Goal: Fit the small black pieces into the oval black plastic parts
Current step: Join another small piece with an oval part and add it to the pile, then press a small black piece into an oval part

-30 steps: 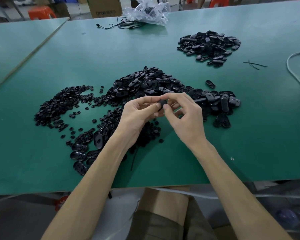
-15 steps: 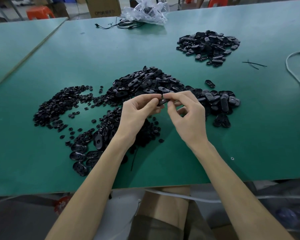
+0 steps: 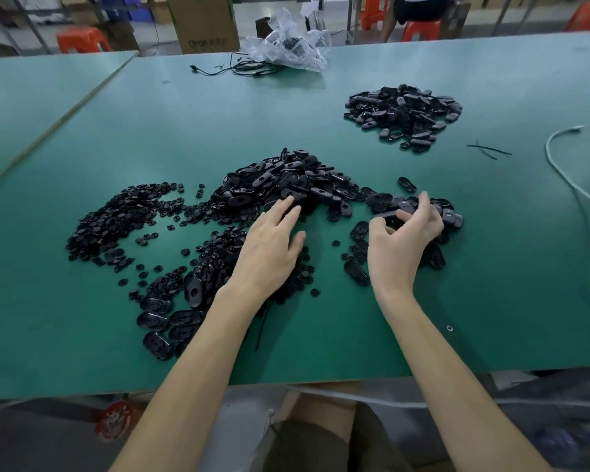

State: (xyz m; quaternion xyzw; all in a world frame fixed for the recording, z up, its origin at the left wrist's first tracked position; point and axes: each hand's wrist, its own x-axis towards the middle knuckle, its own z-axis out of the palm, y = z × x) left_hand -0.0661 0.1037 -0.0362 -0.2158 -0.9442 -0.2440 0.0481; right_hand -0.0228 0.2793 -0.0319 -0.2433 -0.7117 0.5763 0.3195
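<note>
A heap of oval black parts [image 3: 286, 178] lies mid-table, and a spread of small black pieces [image 3: 116, 219] lies to its left. My left hand [image 3: 269, 247] reaches forward with straight fingers, whose tips touch the near side of the oval heap. My right hand [image 3: 402, 247] pinches one oval part [image 3: 387, 214] between thumb and fingers, just above a smaller group of ovals [image 3: 452, 218] on the right. More ovals [image 3: 160, 318] lie near the front left. A separate pile of ovals [image 3: 402, 114] sits far right.
A crumpled clear plastic bag [image 3: 286, 46] and black cables [image 3: 239, 68] lie at the far edge of the green table [image 3: 491, 301]. A white cable [image 3: 573, 185] curves down the right side, near two black ties [image 3: 487, 151]. A cardboard box [image 3: 201, 25] stands behind.
My hands were together, working on one oval part. They have separated: the left hand reached forward to the central heap, and the right hand carried the oval part to the right.
</note>
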